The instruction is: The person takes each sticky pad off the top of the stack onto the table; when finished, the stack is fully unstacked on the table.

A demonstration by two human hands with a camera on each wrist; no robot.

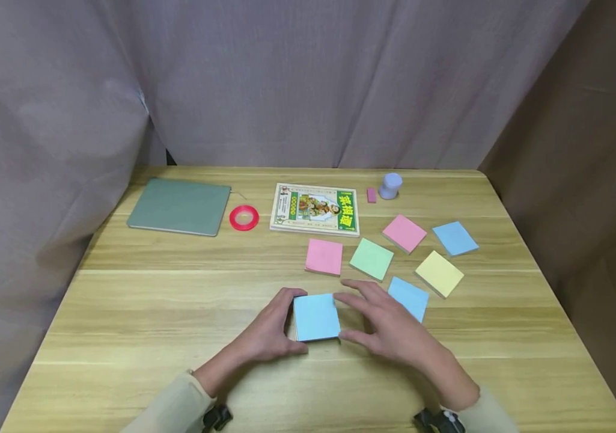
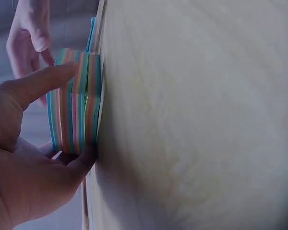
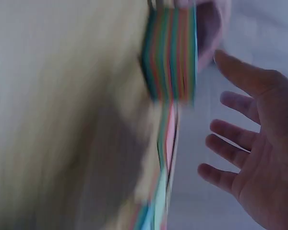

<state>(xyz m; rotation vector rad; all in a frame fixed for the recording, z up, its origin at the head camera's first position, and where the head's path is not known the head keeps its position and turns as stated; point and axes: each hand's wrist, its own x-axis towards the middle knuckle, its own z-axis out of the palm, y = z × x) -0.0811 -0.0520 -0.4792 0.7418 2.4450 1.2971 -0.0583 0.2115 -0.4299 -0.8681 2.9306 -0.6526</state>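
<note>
On the wooden table (image 1: 178,337), near the front and about in the middle, there is a stack of sticky-note pads (image 1: 317,317) with a light blue sheet on top. The left wrist view shows its sides in many coloured stripes, and the pads in it are not perfectly aligned. The left hand (image 1: 272,332) holds this stack from its left side, with the thumb at the near side and the fingers bent around it, so it is pinching the stack. The right hand (image 1: 391,325) is at the other side with its fingers spread; in the right wrist view a small gap is seen between its thumb and the stack, so it grips nothing. Just beside the right hand, and partly covered by it, lies a blue pad (image 1: 411,297). Beyond the hands lie, more or less from left to right, a pink pad (image 1: 324,257), a green pad (image 1: 371,259), a second pink pad (image 1: 404,233), a yellow pad (image 1: 440,273) and a second blue pad (image 1: 455,238). Farther back there are a grey-green notebook (image 1: 180,206), a red tape roll (image 1: 234,219), a book with an illustrated cover (image 1: 315,209), a small pink block (image 1: 371,195) and a lilac cylinder-like object (image 1: 390,186). Grey curtains (image 1: 286,84) hang behind the table.
</note>
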